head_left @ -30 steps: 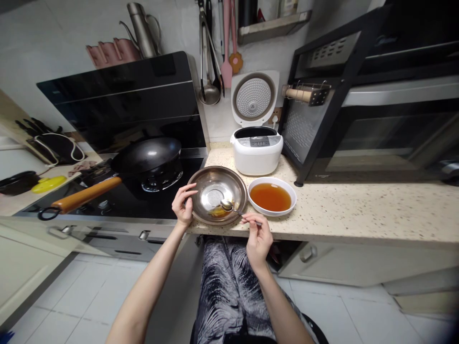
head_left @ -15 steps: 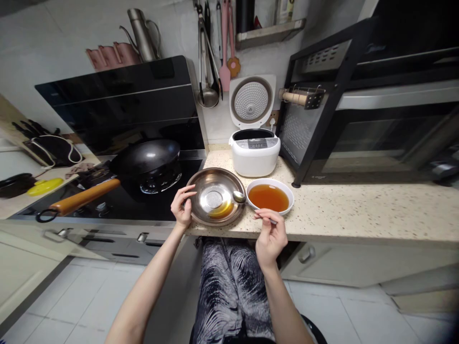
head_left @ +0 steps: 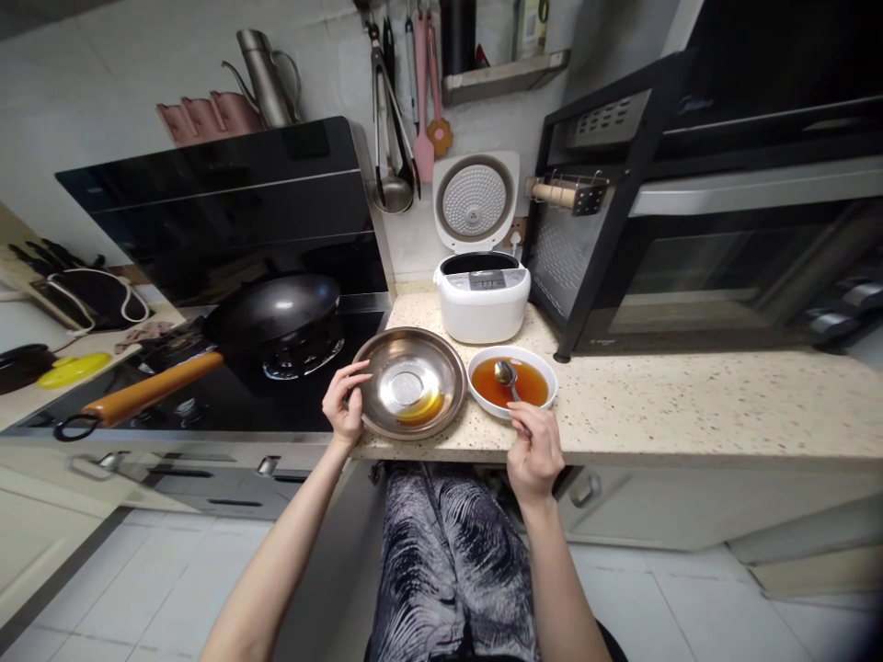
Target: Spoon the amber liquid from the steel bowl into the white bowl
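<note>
My right hand (head_left: 536, 455) is closed around the handle of a metal spoon (head_left: 506, 372). The spoon's head is over the amber liquid in a white bowl (head_left: 554, 391); whether it touches the surface I cannot tell. To the left of the bowl, a round, shallow steel dish (head_left: 386, 391) sits near the counter's front edge, with a small pool of amber liquid (head_left: 422, 409) in its near right part. My left hand (head_left: 343, 405) grips the dish's left rim, its fingers bent over the edge.
Behind the bowl stands a white rice cooker (head_left: 483, 308), lid up. A black wok (head_left: 272, 313) rests on the stove, its wooden handle (head_left: 148, 386) pointing towards the front left. An oven (head_left: 710, 276) with a black rack (head_left: 562, 313) occupies the right side.
My right hand has moved slightly right, carrying the spoon from above the dish's right rim to over the bowl. My left hand stays at the dish's rim. The view has shifted slightly.
</note>
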Demonstrator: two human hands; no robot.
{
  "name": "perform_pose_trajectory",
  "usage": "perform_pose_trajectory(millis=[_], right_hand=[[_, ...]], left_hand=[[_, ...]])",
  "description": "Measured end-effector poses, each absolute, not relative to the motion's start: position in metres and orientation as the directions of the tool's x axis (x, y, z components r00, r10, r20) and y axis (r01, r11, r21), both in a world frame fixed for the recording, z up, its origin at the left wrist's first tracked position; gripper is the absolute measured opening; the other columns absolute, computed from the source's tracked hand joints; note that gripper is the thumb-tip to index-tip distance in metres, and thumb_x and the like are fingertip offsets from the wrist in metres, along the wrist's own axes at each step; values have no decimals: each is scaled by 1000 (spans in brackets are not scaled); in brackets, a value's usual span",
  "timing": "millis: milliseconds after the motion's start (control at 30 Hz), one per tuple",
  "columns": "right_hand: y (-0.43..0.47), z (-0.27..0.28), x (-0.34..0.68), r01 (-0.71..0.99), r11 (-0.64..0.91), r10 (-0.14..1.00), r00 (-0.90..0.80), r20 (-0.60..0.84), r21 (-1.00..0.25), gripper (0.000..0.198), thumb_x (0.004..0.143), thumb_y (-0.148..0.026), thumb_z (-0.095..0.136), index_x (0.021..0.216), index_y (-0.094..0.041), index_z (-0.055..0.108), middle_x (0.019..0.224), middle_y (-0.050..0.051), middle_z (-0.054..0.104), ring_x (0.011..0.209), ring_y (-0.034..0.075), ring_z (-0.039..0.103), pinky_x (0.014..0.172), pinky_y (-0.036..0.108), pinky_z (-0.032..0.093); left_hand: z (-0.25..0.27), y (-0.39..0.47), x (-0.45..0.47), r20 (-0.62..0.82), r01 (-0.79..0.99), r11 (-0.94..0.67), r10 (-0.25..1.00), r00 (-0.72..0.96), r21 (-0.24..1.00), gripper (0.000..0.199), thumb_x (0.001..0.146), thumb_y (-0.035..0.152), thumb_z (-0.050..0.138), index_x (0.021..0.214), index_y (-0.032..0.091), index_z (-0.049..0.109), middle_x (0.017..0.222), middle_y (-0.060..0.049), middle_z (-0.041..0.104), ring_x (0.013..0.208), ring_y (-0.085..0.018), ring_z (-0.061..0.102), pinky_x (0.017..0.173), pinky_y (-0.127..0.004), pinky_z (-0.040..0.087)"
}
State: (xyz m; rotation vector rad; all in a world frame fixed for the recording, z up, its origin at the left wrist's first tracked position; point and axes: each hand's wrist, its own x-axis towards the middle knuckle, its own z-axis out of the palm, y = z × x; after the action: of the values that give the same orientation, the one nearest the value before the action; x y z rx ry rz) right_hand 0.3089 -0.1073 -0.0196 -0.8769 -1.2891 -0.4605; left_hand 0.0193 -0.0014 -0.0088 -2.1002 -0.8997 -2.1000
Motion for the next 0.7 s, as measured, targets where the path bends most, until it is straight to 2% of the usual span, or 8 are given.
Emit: perform_pose_trajectory(millis=[233,400,567,700], right_hand=[[-107,-27,317,735,633,222,128,967,-243,30,101,-9,52,117,-25,71,103,9,79,97,25,76,83,46,64],[-108,-23,319,741,632,222,110,969,-228,30,100,-8,52,116,-25,71,101,8,79,95,24,76,81,45,64],[-111,-19,310,717,626,152,271,950,-305,19,102,-13,55,112,-24,68,96,7,77,90,22,74,78,40,62],[-117,-19,295,580,674,195,457,868,-457,14,106,-21,51,107,-24,65,94,6,74,88,21,72,76,39,61]], left_hand=[[-9,-1,20,919,440,-812,383,-91,382,30,101,39,53,96,19,75,112,-11,77,106,-28,74,92,-47,59],[-9,-1,20,921,429,-820,379,-89,379,28,101,37,54,96,20,75,112,-11,77,106,-28,74,92,-47,59],[-8,-2,20,929,426,-830,362,-79,360,29,101,37,53,97,20,76,113,-11,78,105,-28,74,91,-46,59],[-6,-2,20,932,419,-837,355,-74,352,27,101,36,54,97,20,76,113,-11,78,104,-27,74,91,-46,59]])
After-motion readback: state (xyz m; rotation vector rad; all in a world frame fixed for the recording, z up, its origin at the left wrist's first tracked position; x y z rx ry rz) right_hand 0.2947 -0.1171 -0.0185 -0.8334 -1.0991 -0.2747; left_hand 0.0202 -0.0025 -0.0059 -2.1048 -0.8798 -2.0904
